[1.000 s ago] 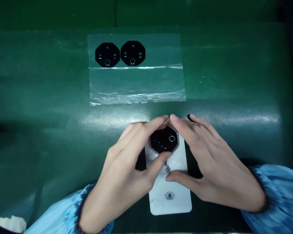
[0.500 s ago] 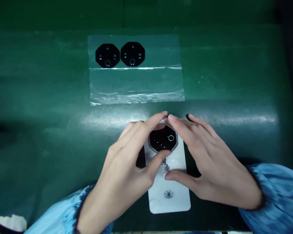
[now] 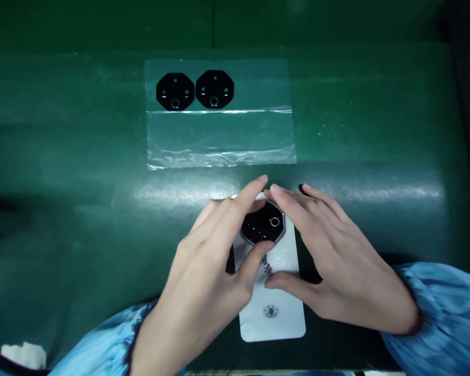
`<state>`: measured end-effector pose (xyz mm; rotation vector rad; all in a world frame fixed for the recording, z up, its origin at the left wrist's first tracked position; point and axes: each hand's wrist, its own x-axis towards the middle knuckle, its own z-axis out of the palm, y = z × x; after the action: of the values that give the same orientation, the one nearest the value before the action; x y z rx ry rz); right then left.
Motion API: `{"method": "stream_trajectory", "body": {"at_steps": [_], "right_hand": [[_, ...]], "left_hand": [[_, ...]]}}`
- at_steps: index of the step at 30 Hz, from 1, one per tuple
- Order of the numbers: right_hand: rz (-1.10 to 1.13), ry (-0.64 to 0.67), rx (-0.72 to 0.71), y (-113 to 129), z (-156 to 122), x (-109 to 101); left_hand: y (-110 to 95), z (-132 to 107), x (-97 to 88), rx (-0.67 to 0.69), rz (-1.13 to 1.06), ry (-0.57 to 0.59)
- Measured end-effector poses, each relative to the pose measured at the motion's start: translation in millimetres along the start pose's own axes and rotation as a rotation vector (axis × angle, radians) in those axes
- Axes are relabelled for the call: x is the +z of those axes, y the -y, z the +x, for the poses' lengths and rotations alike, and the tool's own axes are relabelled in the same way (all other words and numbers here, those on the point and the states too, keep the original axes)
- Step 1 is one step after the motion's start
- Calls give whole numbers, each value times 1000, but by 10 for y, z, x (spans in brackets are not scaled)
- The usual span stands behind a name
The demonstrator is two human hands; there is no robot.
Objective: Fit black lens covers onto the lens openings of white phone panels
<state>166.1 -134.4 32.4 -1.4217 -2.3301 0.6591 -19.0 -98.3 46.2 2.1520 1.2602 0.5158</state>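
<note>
A white phone back cover (image 3: 284, 326) lies in front of me, with dark writing and a round emblem on it. At its upper end sits a black octagonal camera lens cover (image 3: 258, 225) inside a silver rim. My left hand (image 3: 211, 266) curls round this lens cover, thumb at the lower edge and fingers at the upper left edge. My right hand (image 3: 329, 250) grips the back cover, with its thumb on the white face and its index fingertip by the top edge. The fingers partly hide the lens cover's upper edge.
Beyond my hands, a clear plastic sheet (image 3: 219, 136) lies on the green table mat (image 3: 82, 156). Two more black octagonal lens covers (image 3: 175, 91) rest side by side on it. Something white and crumpled (image 3: 25, 355) is at the lower left.
My left hand has shifted slightly to the right, its thumb still at the lens cover's lower edge. The right hand and the back cover have hardly moved.
</note>
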Motion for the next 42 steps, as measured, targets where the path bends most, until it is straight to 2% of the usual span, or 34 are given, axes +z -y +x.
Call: {"method": "stream_trajectory", "body": {"at_steps": [5, 9, 11, 17, 21, 27, 31, 34, 39, 42], "right_hand": [[6, 0, 1, 2, 5, -3], [3, 9, 0, -8, 3, 6], [1, 7, -4, -15, 1, 13], [-25, -3, -34, -34, -20, 16], [-70, 12, -57, -49, -32, 11], [-164, 46, -64, -18, -4, 3], [-180, 26, -85, -35, 6, 8], [-156, 41, -188, -77, -9, -3], [-201, 53, -296, -67, -7, -41], [-234, 22, -281, 2, 29, -28]], "left_hand": [[-32, -64, 39, -45, -92, 20], [-13, -127, 53, -69, -78, 1], [10, -152, 60, -8, -54, -7], [100, -241, 106, 327, 165, -26], [152, -369, 99, 403, 167, 46], [150, -594, 57, 393, 110, 80], [142, -620, 46, 381, 63, 80], [136, -593, 56, 382, 18, 28], [103, -576, 92, 268, -75, -106], [107, -552, 59, 298, -51, -82]]}}
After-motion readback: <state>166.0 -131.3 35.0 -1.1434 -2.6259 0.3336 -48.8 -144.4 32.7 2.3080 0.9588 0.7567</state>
